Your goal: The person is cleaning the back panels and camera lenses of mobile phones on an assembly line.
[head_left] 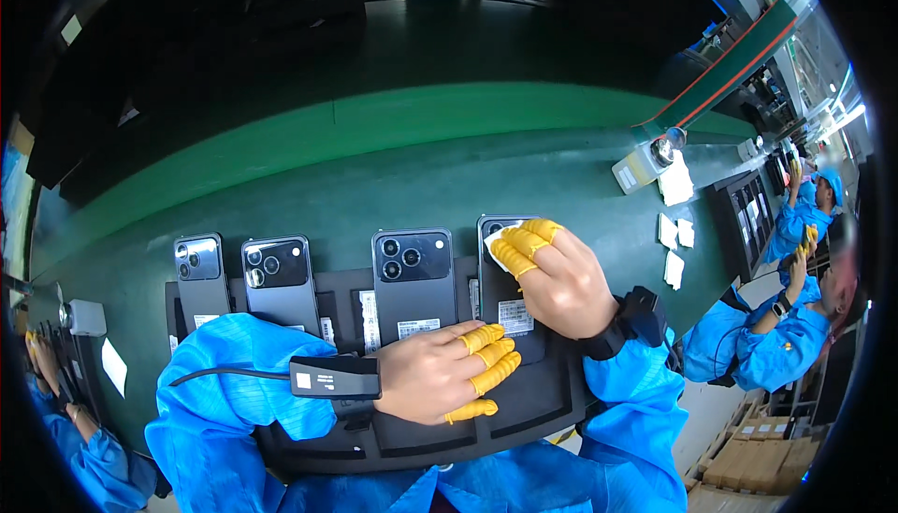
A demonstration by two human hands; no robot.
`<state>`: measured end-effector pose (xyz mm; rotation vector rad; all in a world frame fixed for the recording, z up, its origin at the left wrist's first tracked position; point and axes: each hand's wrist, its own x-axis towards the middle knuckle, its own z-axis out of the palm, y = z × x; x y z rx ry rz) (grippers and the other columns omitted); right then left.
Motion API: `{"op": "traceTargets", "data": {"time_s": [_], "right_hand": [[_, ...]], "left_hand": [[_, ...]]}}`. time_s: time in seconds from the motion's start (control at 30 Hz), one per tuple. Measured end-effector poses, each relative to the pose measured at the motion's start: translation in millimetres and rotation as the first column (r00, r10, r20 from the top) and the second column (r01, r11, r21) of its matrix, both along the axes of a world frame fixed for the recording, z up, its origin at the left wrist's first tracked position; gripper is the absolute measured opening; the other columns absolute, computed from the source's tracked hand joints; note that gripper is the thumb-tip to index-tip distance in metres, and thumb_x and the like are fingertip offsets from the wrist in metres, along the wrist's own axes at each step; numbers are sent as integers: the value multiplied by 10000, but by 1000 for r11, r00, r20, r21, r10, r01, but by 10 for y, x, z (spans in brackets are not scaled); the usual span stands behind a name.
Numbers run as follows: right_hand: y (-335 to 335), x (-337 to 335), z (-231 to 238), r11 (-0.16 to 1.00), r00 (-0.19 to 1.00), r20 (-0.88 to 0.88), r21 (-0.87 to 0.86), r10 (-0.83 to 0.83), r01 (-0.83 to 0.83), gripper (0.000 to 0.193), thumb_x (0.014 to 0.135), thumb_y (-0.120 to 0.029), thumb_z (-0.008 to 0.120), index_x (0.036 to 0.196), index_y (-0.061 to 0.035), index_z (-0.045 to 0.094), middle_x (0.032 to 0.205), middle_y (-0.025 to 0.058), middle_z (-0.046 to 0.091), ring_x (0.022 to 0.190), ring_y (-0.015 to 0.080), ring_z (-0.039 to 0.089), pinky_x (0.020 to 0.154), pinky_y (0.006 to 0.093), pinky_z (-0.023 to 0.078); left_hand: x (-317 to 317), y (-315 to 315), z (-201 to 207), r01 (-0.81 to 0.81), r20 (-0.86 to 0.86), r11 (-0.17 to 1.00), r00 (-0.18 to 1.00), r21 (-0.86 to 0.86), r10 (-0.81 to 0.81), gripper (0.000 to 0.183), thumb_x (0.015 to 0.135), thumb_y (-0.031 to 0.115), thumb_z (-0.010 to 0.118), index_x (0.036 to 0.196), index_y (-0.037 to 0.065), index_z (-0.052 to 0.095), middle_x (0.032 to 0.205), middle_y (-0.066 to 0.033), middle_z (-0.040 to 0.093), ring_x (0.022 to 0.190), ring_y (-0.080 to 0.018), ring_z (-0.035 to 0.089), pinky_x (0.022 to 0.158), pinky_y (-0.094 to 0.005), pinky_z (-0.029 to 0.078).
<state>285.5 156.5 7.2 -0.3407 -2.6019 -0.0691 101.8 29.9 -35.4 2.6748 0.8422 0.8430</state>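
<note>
Several dark grey smartphones lie back side up in a row on a black foam tray (pixel 383 452). My right hand (pixel 561 284), with yellow finger cots, pinches a white wipe (pixel 496 244) against the camera area of the rightmost smartphone (pixel 530 340). My left hand (pixel 444 373) has its fingers, also in yellow cots, stretched flat over the lower part of that phone. To its left is another smartphone (pixel 414 300) with three lenses showing. Farther left lie a third smartphone (pixel 278 274) and the leftmost smartphone (pixel 200 265), their lower ends behind my left sleeve.
A green workbench (pixel 524 176) carries everything. At the back right stand a translucent bottle (pixel 638 169) and several white wipes (pixel 675 181). To the left are a white bottle (pixel 86 317) and a white sheet (pixel 114 367). Co-workers in blue sit at both sides, near another black tray (pixel 725 209).
</note>
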Motion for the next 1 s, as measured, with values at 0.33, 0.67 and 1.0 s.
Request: {"op": "traceTargets", "data": {"time_s": [0.33, 0.67, 1.0], "right_hand": [[-40, -74, -10, 998, 998, -3, 11, -64, 64, 369, 613, -52, 645, 961, 66, 669, 922, 134, 601, 895, 297, 600, 842, 384, 533], [-199, 10, -50, 997, 997, 25, 14, -72, 72, 390, 608, -53, 643, 978, 71, 661, 931, 150, 592, 896, 323, 597, 803, 391, 532], [-221, -2, -51, 999, 1000, -14, 25, -24, 24, 400, 562, -71, 628, 932, 75, 675, 933, 146, 597, 900, 311, 602, 807, 390, 540]], "left_hand": [[-17, 21, 97, -5, -28, 998, 1000, -65, 3, 454, 849, 308, 625, 1214, 38, 630, 1237, -121, 634, 1159, -262, 604, 1078, -380, 417], [-10, 13, 37, 31, 17, 997, 999, -77, -30, 544, 889, 362, 590, 1263, -33, 574, 1157, -163, 625, 1160, -290, 581, 1117, -411, 367], [-44, 18, 122, 55, -32, 993, 998, -106, -59, 628, 747, 241, 603, 1300, -50, 546, 1144, -150, 626, 1161, -294, 576, 1140, -413, 342]]}}
